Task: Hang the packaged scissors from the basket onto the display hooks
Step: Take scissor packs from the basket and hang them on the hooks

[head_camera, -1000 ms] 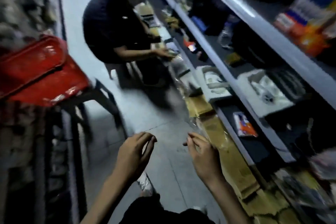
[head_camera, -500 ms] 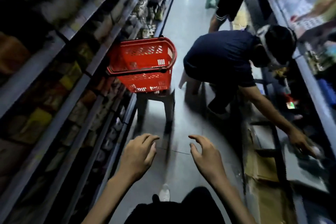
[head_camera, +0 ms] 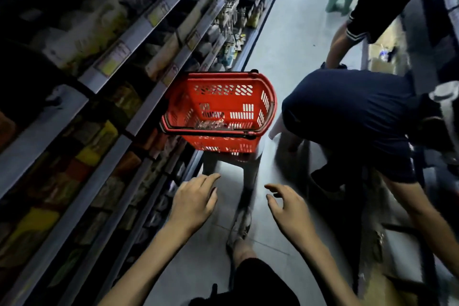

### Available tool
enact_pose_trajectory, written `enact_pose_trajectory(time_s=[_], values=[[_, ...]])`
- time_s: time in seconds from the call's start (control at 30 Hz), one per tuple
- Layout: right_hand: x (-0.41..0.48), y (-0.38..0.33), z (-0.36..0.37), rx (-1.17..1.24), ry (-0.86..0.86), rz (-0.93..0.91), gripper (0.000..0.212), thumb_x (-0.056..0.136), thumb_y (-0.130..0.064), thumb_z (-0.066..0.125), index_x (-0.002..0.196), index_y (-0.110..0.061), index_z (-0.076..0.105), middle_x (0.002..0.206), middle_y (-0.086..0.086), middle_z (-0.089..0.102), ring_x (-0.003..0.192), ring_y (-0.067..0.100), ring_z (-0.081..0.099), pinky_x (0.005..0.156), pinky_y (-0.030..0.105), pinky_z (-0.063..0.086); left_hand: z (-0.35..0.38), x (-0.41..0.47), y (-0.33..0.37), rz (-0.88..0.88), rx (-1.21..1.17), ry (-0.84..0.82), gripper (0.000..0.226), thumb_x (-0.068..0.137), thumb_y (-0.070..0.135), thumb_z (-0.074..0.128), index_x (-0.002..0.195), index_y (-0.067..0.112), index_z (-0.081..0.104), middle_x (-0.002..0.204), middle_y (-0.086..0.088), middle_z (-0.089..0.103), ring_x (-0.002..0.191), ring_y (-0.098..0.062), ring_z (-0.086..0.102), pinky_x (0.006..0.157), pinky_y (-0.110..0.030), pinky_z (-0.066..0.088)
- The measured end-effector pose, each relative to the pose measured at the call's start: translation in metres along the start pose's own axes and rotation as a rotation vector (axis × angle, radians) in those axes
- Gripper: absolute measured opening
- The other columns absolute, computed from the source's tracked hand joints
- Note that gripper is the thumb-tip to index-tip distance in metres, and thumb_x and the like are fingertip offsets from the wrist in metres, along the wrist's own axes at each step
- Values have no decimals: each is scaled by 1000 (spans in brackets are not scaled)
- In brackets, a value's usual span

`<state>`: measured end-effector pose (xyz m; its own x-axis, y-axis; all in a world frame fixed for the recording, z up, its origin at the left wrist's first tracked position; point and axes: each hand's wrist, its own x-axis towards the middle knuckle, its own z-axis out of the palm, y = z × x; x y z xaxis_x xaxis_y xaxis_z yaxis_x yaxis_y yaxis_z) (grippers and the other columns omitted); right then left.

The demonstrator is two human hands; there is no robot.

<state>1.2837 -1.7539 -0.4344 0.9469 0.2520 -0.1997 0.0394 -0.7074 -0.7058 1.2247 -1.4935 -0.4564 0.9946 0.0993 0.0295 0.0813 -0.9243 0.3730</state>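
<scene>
1. The basket (head_camera: 218, 112) sits nearer than half a second ago; both hands have advanced toward it.
2. The left hand (head_camera: 196, 200) and right hand (head_camera: 290, 211) are empty, fingers loosely spread, apparently to reach in.
3. Glinting packets (head_camera: 213, 125), presumably the scissors, lie in the basket, raised on a stool (head_camera: 250, 171).

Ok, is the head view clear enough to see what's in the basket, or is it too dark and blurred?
Head view: dim aisle, the red basket is the brightest, sharpest thing; only glinting clear packaging shows at its bottom, contents unreadable. Head view: the shelves on the left are motion-smeared and bowed by the wide lens. The left hand and right hand are fairly sharp, open, empty.
</scene>
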Motion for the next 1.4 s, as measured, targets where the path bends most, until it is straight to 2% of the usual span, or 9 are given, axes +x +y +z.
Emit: enact_pose_trajectory(time_s=[0.17,0.33,0.57,0.73,0.9,1.13,1.2,1.3,1.4], values=[[103,-3,-9,-69,-93,-7,25,96,-26,62,120,-33,68,115,-15,67,105,6,64,91,34,53,14,100,-22,-41,78,-30,45,94,40,47,134,23,61,109,3,69,98,-25,67,78,-42,54],[193,-17,-6,-156,-112,-81,27,95,-21,62,121,-23,69,116,0,70,109,19,64,90,36,52,31,178,-43,-52,124,-1,43,94,32,62,134,19,62,117,-3,67,106,-29,64,85,-44,51],[303,-22,19,-471,-99,-333,17,86,-20,63,97,-8,67,96,10,65,88,35,60,72,43,51,63,247,-68,-125,217,-109,43,97,48,46,123,23,69,120,-5,68,113,-28,62,91,-43,49],[355,-17,41,-682,-356,-364,23,92,-29,59,100,-8,66,94,13,64,87,38,62,73,42,50,98,261,-86,-142,270,-234,51,104,54,31,106,27,74,102,1,71,97,-27,65,91,-44,44],[386,-16,55,-749,-664,-220,34,102,-40,47,121,-15,60,117,11,67,105,36,65,79,40,51,103,279,-99,-96,214,-344,57,106,54,25,107,27,76,103,3,73,99,-26,66,85,-41,43],[452,-9,110,-801,-1002,36,47,97,-48,59,129,-13,60,133,16,64,120,34,63,95,40,51,105,308,-121,-52,49,-414,71,104,56,12,101,23,75,104,3,74,104,-24,68,88,-39,46],[472,-7,137,-755,-1016,51,49,96,-50,58,127,-13,62,132,18,65,119,34,64,96,40,52,108,313,-126,-100,-4,-393,64,104,54,17,98,22,73,101,3,74,101,-24,70,87,-39,49],[500,1,183,-586,-879,91,48,95,-47,60,131,-14,59,128,18,67,116,36,65,93,40,53,114,315,-127,-141,29,-318,46,102,46,34,89,21,70,88,3,73,87,-24,71,75,-34,53],[518,20,225,-528,-736,220,71,90,-53,68,145,-14,44,139,19,55,126,40,57,100,46,50,119,313,-125,-185,58,-254,36,99,41,44,87,22,71,83,5,72,80,-21,72,71,-32,52]])
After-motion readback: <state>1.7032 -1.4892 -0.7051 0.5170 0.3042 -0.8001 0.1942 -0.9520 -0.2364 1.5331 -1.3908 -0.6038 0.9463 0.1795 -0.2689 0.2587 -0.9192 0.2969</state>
